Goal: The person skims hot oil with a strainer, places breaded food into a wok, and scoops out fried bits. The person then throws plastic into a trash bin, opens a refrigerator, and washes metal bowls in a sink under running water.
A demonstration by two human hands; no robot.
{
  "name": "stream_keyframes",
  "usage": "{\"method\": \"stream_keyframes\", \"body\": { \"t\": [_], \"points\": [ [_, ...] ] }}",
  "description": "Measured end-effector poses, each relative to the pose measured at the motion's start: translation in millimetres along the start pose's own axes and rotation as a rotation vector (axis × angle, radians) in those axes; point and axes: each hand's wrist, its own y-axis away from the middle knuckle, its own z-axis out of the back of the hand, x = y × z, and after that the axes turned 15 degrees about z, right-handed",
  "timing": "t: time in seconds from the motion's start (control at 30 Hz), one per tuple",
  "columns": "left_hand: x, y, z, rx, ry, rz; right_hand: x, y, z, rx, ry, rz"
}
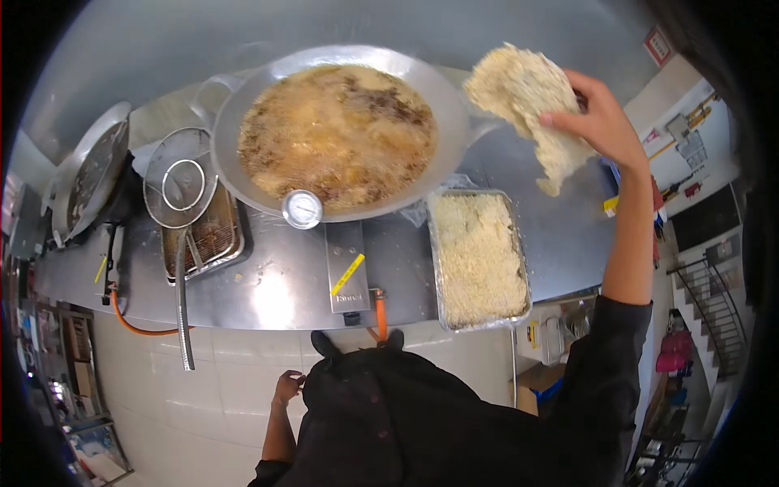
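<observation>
Pale crumb (497, 85) covered a broad, limp piece (531, 85) pinched in the person's right grip (599, 118), raised over the counter (568, 235), thumb against one face. Left of that grip, a wide metal pan (227, 142) held bubbling oil (333, 130), a dial thermometer (302, 209) at its rim. Nearer the body from the grip sat a foil-lined tray (487, 325), filled with more crumb; whatever lay beneath could not be seen. Judging by its looks, the piece was coated and uncooked: coating appeared done, frying undone, with the piece clear of the oil. Its long axis slanted past the grip, the broad end pointing away from the body and left toward the pan, the narrower end drooping back toward the person. The left grip (290, 386) hung by the waist, its contents impossible to tell.
</observation>
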Motion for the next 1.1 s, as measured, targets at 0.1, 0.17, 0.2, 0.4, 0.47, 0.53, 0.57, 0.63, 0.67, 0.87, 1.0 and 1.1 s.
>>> {"method": "stream_keyframes", "body": {
  "t": [0.1,0.17,0.2,0.4,0.47,0.53,0.57,0.63,0.67,0.87,1.0,1.1],
  "points": [
    [21,-17,12,0.004,0.094,-0.011,2,-63,-24,0.033,-0.032,0.046],
    [37,-17,17,0.001,0.189,-0.018,-15,-105,-52,0.057,-0.030,0.030],
    [42,-10,18,-0.031,0.193,0.011,-32,-124,-71,0.057,-0.013,0.019],
    [122,-19,7,-0.040,0.413,0.108,-120,-202,-177,0.206,0.106,-0.035],
    [144,-10,-2,-0.042,0.498,0.160,-129,-210,-197,0.231,0.111,0.010],
    [155,5,-12,-0.068,0.551,0.229,-149,-220,-219,0.190,0.156,0.050],
    [164,11,-14,-0.010,0.586,0.220,-152,-223,-224,0.169,0.178,0.063],
    [168,17,-23,-0.076,0.494,0.294,-156,-235,-224,0.133,0.166,0.043],
    [168,20,-27,-0.085,0.476,0.275,-156,-243,-219,0.126,0.185,0.015],
    [170,-8,-20,-0.002,0.432,0.135,-77,-241,-137,0.039,0.055,0.011],
    [126,2,2,-0.010,0.392,0.144,-64,-228,-99,-0.012,-0.022,0.031],
    [107,-6,10,-0.007,0.463,0.180,-37,-203,-90,0.012,0.024,0.034]
  ]
}}
